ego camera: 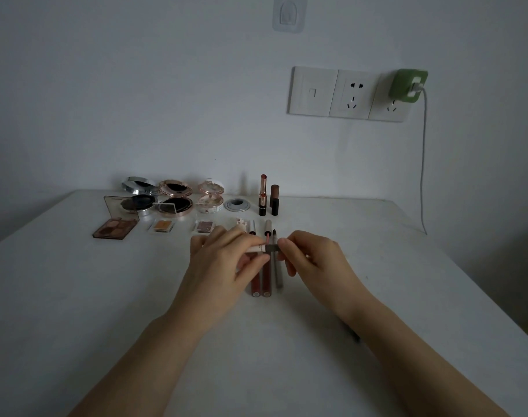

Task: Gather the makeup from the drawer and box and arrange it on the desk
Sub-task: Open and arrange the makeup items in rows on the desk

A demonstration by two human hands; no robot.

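Two bare forearms reach in from the bottom edge. The left hand pinches the pale end of a small tube between its thumb and curled fingers. The right hand pinches the tube's dark cap end with thumb and forefinger, the other fingers curled under. The tube is held just above the desk, its long axis running left to right with the cap to the right; in this dim light I cannot tell whether the cap is fully seated.

Directly beneath lie two red lip glosses and a grey pencil, side by side, pointing toward the wall. Behind them stand two lipsticks. To the left, three open compacts and an eyeshadow palette crowd the back. Bare desk spreads rightward and toward the person. Near the right edge, a charger cable hangs.
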